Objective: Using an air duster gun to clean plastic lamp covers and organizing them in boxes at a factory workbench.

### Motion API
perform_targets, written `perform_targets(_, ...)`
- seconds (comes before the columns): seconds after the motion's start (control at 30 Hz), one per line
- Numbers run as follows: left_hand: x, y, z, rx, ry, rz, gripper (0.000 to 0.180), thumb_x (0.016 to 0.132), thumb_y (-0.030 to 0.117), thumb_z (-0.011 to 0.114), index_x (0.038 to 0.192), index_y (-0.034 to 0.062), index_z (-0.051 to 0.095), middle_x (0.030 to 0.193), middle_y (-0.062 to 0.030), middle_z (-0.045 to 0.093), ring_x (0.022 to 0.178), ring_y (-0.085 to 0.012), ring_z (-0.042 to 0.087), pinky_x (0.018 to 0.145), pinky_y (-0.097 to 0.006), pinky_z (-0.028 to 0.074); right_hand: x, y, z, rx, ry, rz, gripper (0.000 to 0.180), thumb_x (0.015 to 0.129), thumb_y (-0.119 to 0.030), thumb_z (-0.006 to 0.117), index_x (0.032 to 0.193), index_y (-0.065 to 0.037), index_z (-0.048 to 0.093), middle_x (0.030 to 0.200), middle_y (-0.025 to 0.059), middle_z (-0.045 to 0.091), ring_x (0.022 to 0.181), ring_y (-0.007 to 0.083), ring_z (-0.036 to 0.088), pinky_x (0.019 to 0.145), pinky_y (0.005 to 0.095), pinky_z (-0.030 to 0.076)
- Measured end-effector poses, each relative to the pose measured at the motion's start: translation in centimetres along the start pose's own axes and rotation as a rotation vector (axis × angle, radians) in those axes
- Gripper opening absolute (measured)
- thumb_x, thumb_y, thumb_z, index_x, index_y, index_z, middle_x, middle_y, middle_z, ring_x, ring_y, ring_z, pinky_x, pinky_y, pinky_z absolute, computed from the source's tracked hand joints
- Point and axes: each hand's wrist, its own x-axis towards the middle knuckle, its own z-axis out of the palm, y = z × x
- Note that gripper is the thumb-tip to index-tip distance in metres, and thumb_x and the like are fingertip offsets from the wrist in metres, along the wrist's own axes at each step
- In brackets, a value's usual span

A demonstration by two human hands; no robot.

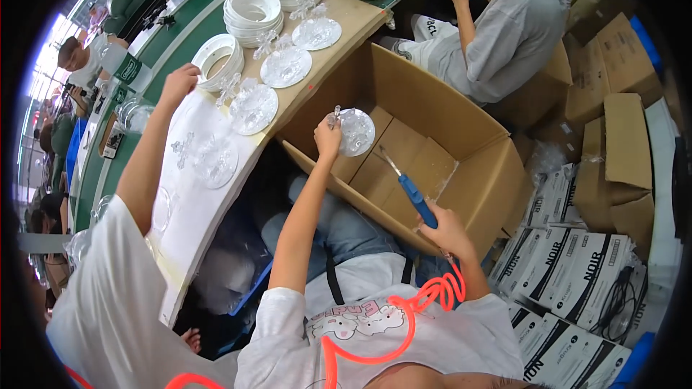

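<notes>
My left hand (328, 137) is raised over an open cardboard box (461, 130) and grips a clear plastic disc (356, 132) with a small clear ornament on it. My right hand (448, 233) holds a blue-handled tool (412, 196) whose thin metal tip points up toward the disc, with a gap between them. An orange coiled cord (425, 299) runs from that hand down across my white shirt. Several similar clear discs (286, 66) lie in a row on the worktable (353, 18) to the left.
A co-worker's arm in a white sleeve reaches from the lower left; the hand (180, 79) touches a white ring (216, 54). Stacks of white rings (252, 7) stand behind. Another person in grey (504, 36) sits beyond the box. Cardboard cartons (620, 137) and white printed boxes (577, 274) crowd the right.
</notes>
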Motion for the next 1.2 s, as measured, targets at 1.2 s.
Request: perform_targets(1.2, 0.0, -0.3, -6.3, 0.017, 0.156, 0.223, 0.023, 0.079, 0.014, 0.057, 0.101, 0.0087, 0.061, 0.083, -0.0192, 0.062, 0.08, -0.0344, 0.06, 0.07, -0.038, 0.046, 3.7, -4.5, 1.3, -0.113, -0.118, -0.109, 0.028, 0.066, -0.025, 0.057, 0.088, -0.006, 0.056, 0.068, 0.0204, 0.058, 0.067, 0.039, 0.057, 0.062, 0.0446, 0.045)
